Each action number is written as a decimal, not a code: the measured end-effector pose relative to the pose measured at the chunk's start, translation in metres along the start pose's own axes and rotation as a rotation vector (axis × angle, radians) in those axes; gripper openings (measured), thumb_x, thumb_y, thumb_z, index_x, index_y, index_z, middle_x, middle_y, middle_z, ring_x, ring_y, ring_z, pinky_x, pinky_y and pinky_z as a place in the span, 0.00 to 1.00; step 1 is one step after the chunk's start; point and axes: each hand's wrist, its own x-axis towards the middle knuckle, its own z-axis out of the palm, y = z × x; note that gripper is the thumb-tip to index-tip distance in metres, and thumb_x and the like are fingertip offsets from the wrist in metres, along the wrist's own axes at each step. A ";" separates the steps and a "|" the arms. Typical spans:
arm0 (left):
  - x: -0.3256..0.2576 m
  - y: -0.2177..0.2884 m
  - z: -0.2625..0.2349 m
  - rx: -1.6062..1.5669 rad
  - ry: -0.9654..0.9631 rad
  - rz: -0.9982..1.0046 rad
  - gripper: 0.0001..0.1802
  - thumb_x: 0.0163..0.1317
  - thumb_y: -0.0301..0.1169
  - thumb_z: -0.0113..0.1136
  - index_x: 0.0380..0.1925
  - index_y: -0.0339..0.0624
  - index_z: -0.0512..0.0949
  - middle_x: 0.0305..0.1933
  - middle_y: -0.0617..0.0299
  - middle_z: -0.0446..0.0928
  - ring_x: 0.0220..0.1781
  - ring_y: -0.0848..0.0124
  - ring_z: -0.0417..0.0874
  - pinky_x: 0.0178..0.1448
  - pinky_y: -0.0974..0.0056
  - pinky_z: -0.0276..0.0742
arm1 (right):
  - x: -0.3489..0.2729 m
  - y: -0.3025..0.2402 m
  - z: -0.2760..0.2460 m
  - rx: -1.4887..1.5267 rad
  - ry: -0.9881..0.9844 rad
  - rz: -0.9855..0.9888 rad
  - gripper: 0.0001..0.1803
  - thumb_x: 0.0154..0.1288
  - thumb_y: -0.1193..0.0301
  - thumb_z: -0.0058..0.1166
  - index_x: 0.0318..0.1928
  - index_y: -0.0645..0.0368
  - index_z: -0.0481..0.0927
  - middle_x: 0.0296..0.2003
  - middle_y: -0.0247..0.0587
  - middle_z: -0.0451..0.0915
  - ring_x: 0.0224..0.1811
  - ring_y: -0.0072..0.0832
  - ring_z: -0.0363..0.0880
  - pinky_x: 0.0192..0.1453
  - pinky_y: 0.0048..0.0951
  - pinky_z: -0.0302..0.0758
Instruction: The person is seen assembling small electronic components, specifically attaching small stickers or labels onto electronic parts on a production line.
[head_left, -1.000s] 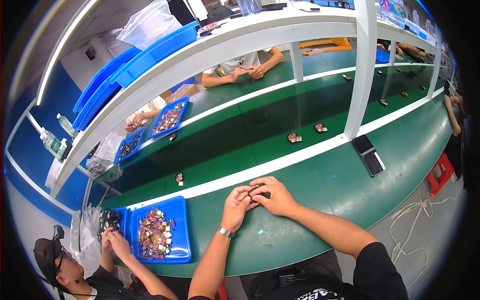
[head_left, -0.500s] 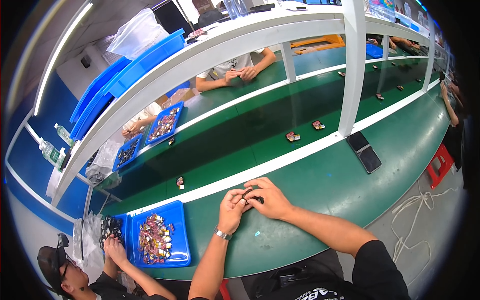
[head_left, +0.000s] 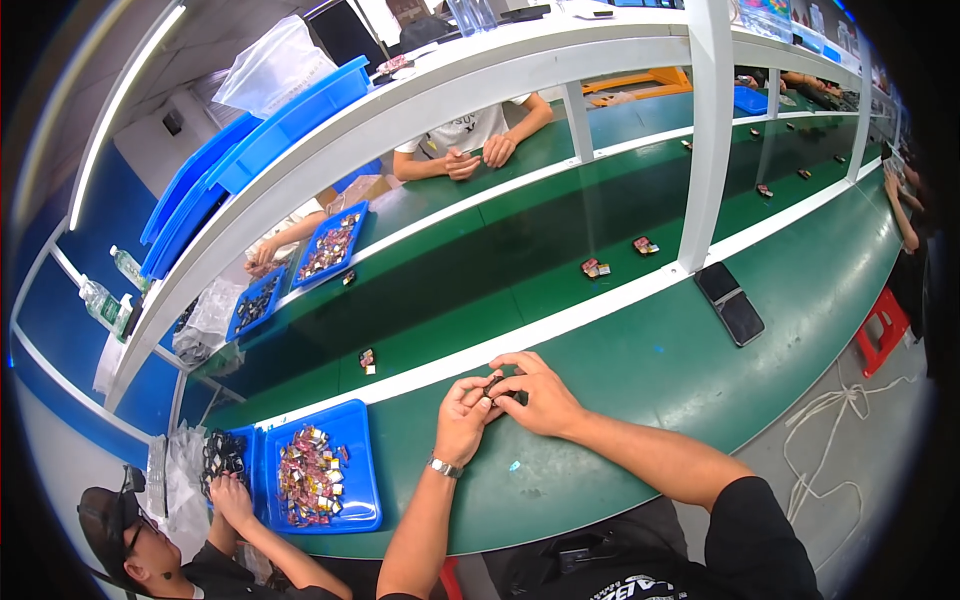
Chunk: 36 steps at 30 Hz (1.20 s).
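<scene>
Over the green worktop (head_left: 600,350), my two hands meet around a small black part (head_left: 494,390). Fingers cover most of it, so its exact kind cannot be made out. My left hand (head_left: 464,412), with a metal watch at the wrist, grips it from the left. From the other side my right hand (head_left: 540,396) pinches it with thumb and fingers. A small light-blue scrap (head_left: 514,466) lies on the worktop below my right hand.
A blue tray (head_left: 372,490) of small pink, yellow and white parts stands left, beside a co-worker's hands (head_left: 232,498). A black phone (head_left: 730,304) lies right. Beyond the white rail, small assemblies (head_left: 596,268) sit on the green belt (head_left: 480,330). A white post (head_left: 706,150) rises there.
The assemblies on the belt have shifted slightly to the right. My hands stay in nearly the same place around the black part. The co-worker's hands across the belt have moved a little apart.
</scene>
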 end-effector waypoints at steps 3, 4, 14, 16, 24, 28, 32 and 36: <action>0.000 -0.001 -0.004 -0.021 0.003 0.005 0.14 0.67 0.19 0.54 0.51 0.39 0.68 0.65 0.47 0.71 0.60 0.62 0.79 0.61 0.56 0.81 | 0.000 -0.002 0.000 0.011 -0.022 -0.002 0.08 0.56 0.74 0.61 0.38 0.55 0.86 0.58 0.38 0.75 0.62 0.39 0.69 0.60 0.38 0.72; -0.001 -0.002 -0.005 -0.030 0.002 0.028 0.14 0.67 0.19 0.54 0.51 0.38 0.68 0.65 0.47 0.71 0.59 0.62 0.79 0.60 0.56 0.81 | 0.000 -0.005 0.000 0.013 -0.026 0.003 0.08 0.56 0.74 0.61 0.38 0.55 0.86 0.58 0.38 0.75 0.62 0.39 0.69 0.60 0.38 0.72; 0.000 0.005 0.006 -0.046 0.007 0.019 0.14 0.69 0.20 0.52 0.53 0.37 0.68 0.61 0.50 0.74 0.56 0.66 0.81 0.59 0.58 0.83 | 0.003 -0.012 -0.013 -0.177 0.042 -0.113 0.09 0.55 0.74 0.63 0.39 0.55 0.85 0.53 0.37 0.77 0.57 0.37 0.74 0.52 0.35 0.77; -0.001 0.007 0.007 -0.032 0.018 0.001 0.14 0.69 0.20 0.51 0.53 0.37 0.68 0.58 0.52 0.76 0.55 0.66 0.81 0.58 0.59 0.83 | 0.005 -0.010 -0.012 -0.235 0.038 -0.183 0.09 0.53 0.75 0.65 0.37 0.55 0.83 0.44 0.36 0.78 0.48 0.34 0.78 0.44 0.33 0.78; -0.001 0.010 0.006 -0.038 0.036 -0.015 0.13 0.69 0.19 0.50 0.53 0.37 0.68 0.53 0.55 0.79 0.53 0.68 0.82 0.57 0.60 0.83 | 0.006 -0.017 -0.009 -0.322 0.034 -0.252 0.08 0.54 0.75 0.64 0.36 0.56 0.81 0.39 0.35 0.77 0.42 0.33 0.78 0.41 0.33 0.80; -0.001 0.009 0.007 -0.034 0.049 -0.035 0.14 0.69 0.19 0.51 0.53 0.37 0.69 0.52 0.56 0.79 0.52 0.69 0.82 0.56 0.61 0.83 | 0.004 -0.014 -0.006 -0.332 0.026 -0.227 0.11 0.52 0.75 0.65 0.38 0.55 0.81 0.39 0.34 0.77 0.41 0.33 0.78 0.42 0.33 0.80; 0.000 0.007 0.005 -0.005 0.021 -0.050 0.13 0.70 0.18 0.47 0.54 0.34 0.68 0.57 0.52 0.76 0.55 0.67 0.81 0.60 0.58 0.82 | 0.004 -0.012 -0.007 -0.371 0.030 -0.241 0.11 0.52 0.75 0.65 0.38 0.56 0.81 0.39 0.35 0.77 0.42 0.33 0.78 0.42 0.33 0.80; -0.001 0.007 0.005 0.007 0.018 -0.044 0.13 0.70 0.18 0.46 0.54 0.34 0.68 0.56 0.52 0.76 0.55 0.67 0.81 0.60 0.58 0.82 | 0.004 -0.014 -0.008 -0.377 0.034 -0.252 0.10 0.52 0.75 0.64 0.38 0.56 0.82 0.39 0.35 0.77 0.41 0.33 0.78 0.41 0.33 0.80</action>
